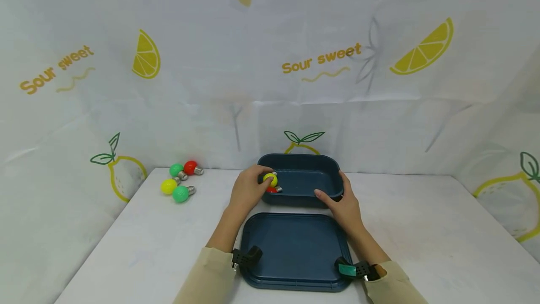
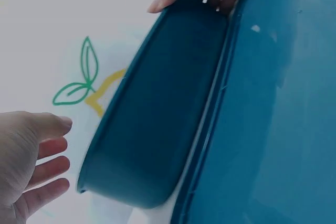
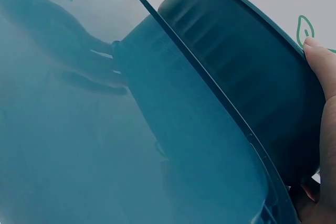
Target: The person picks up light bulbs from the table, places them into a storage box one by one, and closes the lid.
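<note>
A person's left hand (image 1: 249,184) hangs over the left end of a dark blue plastic box (image 1: 301,200), its thumb and loosely bent fingers apart on my left wrist feed. In my head view the thumb overlaps a yellow light bulb (image 1: 274,182); whether they touch, I cannot tell. That bulb is inside the box at the left end, metal cap upward, on or just beside a red light bulb (image 1: 271,190). The right hand (image 1: 347,206) clamps the box's right end, thumb at the near rim, fingers curled round the outside. Below, I see black wrist straps (image 1: 246,258) and beige sleeves (image 1: 211,276). Between the forearms, just in front of the box, a dark blue tray (image 1: 295,250) with rounded corners lies flat. Well to the left on the white worktop (image 1: 422,229), I count four more bulbs clustered: a rear green bulb (image 1: 176,170), a rear red bulb (image 1: 191,168), an outer yellow bulb (image 1: 168,186) and a front green bulb (image 1: 180,194). Behind hangs a white sheet (image 1: 211,22) printed with lemons, where I read "Sour sweet" twice.
</note>
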The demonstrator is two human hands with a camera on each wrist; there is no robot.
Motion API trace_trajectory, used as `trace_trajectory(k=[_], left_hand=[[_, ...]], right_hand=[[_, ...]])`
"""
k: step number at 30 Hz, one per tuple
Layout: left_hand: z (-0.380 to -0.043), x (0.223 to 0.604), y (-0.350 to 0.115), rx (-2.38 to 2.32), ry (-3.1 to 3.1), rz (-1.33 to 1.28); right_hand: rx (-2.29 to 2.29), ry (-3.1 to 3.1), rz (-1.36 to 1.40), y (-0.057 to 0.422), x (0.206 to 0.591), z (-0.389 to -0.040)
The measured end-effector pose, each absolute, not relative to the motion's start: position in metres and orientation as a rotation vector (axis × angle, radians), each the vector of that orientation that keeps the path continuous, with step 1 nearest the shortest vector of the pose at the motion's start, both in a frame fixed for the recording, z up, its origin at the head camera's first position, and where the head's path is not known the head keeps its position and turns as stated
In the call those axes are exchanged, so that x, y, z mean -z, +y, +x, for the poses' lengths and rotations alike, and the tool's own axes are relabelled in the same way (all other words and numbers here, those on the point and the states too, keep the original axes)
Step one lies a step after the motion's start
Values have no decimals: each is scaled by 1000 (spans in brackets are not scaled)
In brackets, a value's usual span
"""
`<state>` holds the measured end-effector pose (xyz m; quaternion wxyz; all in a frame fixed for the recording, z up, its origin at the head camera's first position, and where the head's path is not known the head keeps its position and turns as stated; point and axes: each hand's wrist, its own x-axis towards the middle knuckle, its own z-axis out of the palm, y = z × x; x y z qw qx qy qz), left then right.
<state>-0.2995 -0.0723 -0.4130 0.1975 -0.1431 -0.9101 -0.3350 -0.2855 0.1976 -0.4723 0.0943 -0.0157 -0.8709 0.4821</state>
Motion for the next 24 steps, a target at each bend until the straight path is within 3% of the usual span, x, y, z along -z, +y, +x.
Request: trace_trajectory(k=[24], left_hand=[[-307,407,-146,939,-2647,-154]], right_hand=[[-1422,-2589,-24,198,472,-283]])
